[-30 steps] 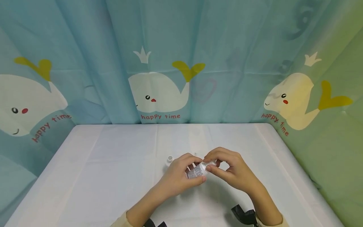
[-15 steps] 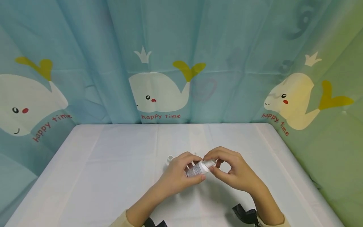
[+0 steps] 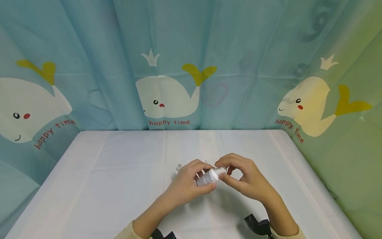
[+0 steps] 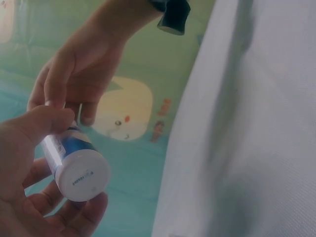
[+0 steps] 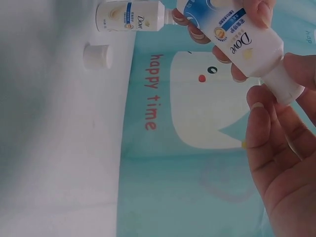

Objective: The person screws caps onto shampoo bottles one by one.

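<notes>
My left hand (image 3: 191,181) holds a small white Dove bottle (image 3: 206,179) around its body, tilted with the white cap (image 3: 220,171) toward the right. The left wrist view shows the bottle's round white base (image 4: 84,175) and a blue band, with thumb and fingers on opposite sides. My right hand (image 3: 243,176) is at the capped end; in the right wrist view its thumb and fingertips pinch the cap (image 5: 282,85) from both sides. A second Dove bottle (image 5: 131,16) stands on the table behind my left hand, its narrow neck bare.
A loose white cap (image 5: 98,57) lies on the table near the standing bottle. The table has a white cover (image 3: 125,172). Blue-green curtains (image 3: 238,66) printed with whales hang along its back and sides. Black straps (image 3: 258,226) sit at both wrists.
My right thumb and fingertips have shifted slightly on the cap, so more of it shows in the head view. My left hand keeps its hold on the bottle, nearly still.
</notes>
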Demonstrator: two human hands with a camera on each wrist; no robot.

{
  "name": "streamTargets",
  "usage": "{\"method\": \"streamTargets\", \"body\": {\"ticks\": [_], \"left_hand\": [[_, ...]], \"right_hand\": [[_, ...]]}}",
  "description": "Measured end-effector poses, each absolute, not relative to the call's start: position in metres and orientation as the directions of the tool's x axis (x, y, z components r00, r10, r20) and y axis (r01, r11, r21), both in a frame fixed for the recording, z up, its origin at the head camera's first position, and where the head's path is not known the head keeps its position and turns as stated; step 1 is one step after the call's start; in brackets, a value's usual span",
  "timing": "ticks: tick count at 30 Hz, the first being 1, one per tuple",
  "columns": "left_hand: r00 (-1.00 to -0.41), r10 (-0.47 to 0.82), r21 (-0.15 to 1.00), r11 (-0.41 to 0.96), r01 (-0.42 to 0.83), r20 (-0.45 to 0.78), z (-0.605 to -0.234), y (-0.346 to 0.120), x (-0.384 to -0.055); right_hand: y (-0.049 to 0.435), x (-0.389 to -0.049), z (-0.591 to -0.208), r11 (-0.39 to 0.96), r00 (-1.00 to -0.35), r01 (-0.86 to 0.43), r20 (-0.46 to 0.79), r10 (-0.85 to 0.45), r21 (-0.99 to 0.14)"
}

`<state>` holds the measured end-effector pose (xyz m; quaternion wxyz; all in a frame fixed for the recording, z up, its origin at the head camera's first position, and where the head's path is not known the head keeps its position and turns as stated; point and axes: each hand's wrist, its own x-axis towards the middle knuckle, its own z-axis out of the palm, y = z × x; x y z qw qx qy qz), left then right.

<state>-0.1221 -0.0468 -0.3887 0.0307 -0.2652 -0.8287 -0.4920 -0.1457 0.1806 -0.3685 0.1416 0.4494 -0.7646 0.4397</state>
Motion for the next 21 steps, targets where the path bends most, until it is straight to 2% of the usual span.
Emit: {"method": "streamTargets", "body": {"ticks": [21], "left_hand": [[-0.859,0.414,0.801,0.380,0.464,0.301,-0.3899,-0.0475,-0.1219]], "right_hand": [[0.1795,-0.1440,-0.3672,0.224,-0.571,-0.802,0.603,-0.558,-0.553]]}}
